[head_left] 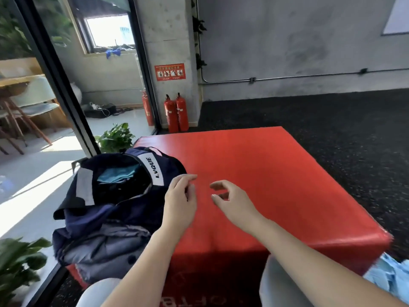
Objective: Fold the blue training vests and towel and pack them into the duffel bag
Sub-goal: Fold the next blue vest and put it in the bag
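Nearest the camera, both forearms are cut off by the lower edge, and two pale grey knees show only in part below them. A crumpled light blue cloth lies low to the right of the red padded block, cut off by the frame edge; whether it is a vest or the towel cannot be told. Lettering on the block's front face is upside down and too shaded to read.

The left hand hovers over the block just beside the duffel bag, fingers loosely bent with thumb and forefinger tips near each other, holding nothing. The right hand hangs a little apart from it over the bare red top, fingers curled in a loose, empty arc.

The dark navy duffel bag sits on the block's left part, its mouth open. Inside, a folded blue cloth shows only as a small patch; the rest is lost in shadow.

Beyond the block stand two red fire extinguishers against a concrete pillar.
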`<state>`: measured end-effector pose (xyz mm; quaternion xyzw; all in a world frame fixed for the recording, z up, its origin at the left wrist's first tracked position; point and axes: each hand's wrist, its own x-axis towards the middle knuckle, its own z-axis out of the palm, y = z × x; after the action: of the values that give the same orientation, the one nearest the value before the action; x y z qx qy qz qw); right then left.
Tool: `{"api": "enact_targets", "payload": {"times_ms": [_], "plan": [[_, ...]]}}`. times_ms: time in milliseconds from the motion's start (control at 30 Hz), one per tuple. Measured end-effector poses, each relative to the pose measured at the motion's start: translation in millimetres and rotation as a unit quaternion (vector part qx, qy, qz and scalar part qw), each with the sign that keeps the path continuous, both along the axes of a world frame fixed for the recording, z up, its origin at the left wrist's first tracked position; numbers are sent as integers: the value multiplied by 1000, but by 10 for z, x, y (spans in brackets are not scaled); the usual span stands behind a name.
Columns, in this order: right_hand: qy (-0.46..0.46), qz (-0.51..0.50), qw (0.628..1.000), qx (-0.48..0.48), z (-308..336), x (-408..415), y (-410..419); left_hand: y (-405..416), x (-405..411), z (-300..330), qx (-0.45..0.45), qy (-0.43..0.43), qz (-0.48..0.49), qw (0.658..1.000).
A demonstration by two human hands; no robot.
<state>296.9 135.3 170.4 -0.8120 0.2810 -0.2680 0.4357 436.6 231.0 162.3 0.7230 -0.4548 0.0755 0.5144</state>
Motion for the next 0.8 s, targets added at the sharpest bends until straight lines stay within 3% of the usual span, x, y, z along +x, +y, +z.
{"api": "enact_targets", "payload": {"times_ms": [200,333,633,800], "plan": [[-13,-141,990,20,-231,-1270,-427,-443,-1060,-22,28,24,-138,990],[-4,-227,974,24,-474,-2034,-667,-869,-1792,-101,92,32,-223,970],[21,-373,920,117,-1381,-3413,-707,-1497,-3205,-617,262,-17,-349,900],[52,-400,898,173,-1909,-3920,-604,-1528,-3665,-1117,402,-97,-375,830]]}}
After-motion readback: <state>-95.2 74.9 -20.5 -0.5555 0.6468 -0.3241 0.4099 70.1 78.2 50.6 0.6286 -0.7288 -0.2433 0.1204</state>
